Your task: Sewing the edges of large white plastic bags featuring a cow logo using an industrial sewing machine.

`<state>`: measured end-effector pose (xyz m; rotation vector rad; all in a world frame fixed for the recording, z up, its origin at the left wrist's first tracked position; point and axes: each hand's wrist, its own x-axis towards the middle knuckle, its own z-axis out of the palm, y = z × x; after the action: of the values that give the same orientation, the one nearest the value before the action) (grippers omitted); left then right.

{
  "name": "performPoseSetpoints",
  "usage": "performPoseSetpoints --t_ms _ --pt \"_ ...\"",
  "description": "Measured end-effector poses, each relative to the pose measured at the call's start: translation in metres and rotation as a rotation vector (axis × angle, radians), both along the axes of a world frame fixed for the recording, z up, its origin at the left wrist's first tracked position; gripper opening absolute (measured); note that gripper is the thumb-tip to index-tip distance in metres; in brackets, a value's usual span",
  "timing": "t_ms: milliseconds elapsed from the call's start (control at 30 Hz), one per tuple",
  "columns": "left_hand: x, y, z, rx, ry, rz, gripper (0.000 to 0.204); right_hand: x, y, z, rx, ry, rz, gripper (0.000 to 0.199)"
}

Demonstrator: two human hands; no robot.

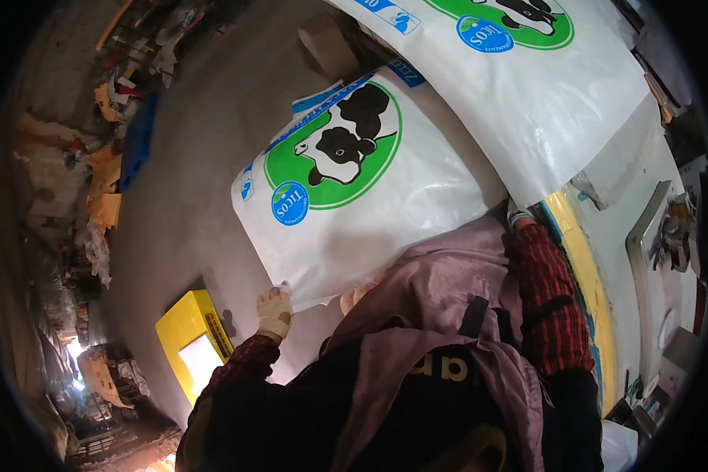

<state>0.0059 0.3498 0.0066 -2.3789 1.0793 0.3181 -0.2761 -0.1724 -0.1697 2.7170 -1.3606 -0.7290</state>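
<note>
**Left hand pinching the near corner of a white woven sack**

Head view: the left hand point(274, 312), wearing a pale glove, is closing its fingers on the near-left corner of a large white sack point(385, 204). The sack is lying flat, stretching away from the hand toward the far right. Its material is looking like glossy woven plastic, slightly creased, with a round green-ringed emblem showing a black-and-white cow and a small blue disc beside it. A second sack point(543, 86) of the same kind is lying farther right, overlapping it. The right hand point(519, 214) is resting at the sack's right edge; its grip is hidden, so I cannot tell. A mauve apron point(440, 291) is covering the person's front. A yellow box point(193, 338) is sitting on the grey floor point(189, 157), just left of the left hand.
</note>
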Motion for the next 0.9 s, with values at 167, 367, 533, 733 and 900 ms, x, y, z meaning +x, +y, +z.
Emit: performPoseSetpoints --t_ms 167,367,533,733,900 --pt "0.013 -0.02 -0.046 -0.019 0.304 -0.336 0.055 0.01 -0.004 0.005 0.026 -0.048 -0.057 0.039" --pt "0.028 -0.049 -0.156 0.108 0.423 -0.019 0.045 0.024 -0.009 0.025 0.063 -0.122 -0.12 0.041" --pt "0.076 -0.058 -0.22 0.466 0.563 -0.052 0.043 0.055 0.002 0.051 0.095 -0.206 -0.093 0.042" --pt "-0.076 -0.385 0.119 -0.807 1.362 -0.722 0.027 0.011 0.009 0.034 0.086 -0.184 -0.19 0.044" --pt "-0.128 -0.397 0.316 -0.98 1.807 -1.225 0.029 -0.002 0.042 -0.019 -0.522 0.292 0.091 0.046"
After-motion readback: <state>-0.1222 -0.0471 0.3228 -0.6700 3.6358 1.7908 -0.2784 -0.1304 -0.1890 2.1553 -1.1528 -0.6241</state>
